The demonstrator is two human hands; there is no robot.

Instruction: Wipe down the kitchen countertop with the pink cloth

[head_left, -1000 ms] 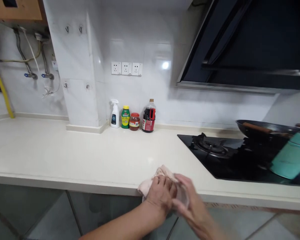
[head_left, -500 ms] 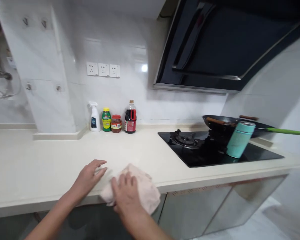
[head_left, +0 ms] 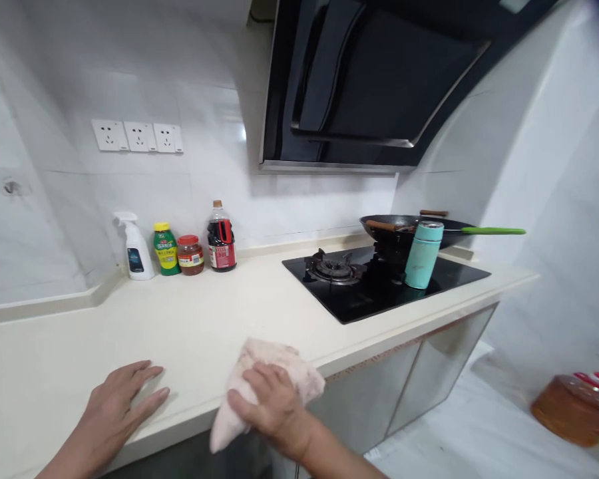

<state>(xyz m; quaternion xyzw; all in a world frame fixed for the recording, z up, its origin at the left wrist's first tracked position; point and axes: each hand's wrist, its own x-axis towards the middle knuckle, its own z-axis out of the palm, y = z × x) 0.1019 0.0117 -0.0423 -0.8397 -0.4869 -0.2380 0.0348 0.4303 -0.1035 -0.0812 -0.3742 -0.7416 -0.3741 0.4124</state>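
My right hand [head_left: 272,406] presses on a pale pink cloth [head_left: 304,380] at the front edge of the white countertop [head_left: 194,319], fingers curled into the fabric. One corner of the cloth hangs down over the edge. To the left, my left hand [head_left: 114,412] is open and holds nothing, its fingers stretched over the counter near the front edge. Whether it touches the surface I cannot tell.
Along the wall stand a white spray bottle [head_left: 136,249], a green-and-yellow bottle [head_left: 166,251], a red-lidded jar [head_left: 190,256] and a dark sauce bottle [head_left: 222,239]. Right are a black gas hob [head_left: 349,306], wok [head_left: 454,226] and turquoise flask [head_left: 423,258], under a range hood [head_left: 379,86].
The view has swung right, bringing a red-lidded container of amber liquid on the floor into sight. My left hand sits farther from the cloth, and the cloth's left corner droops lower over the edge.
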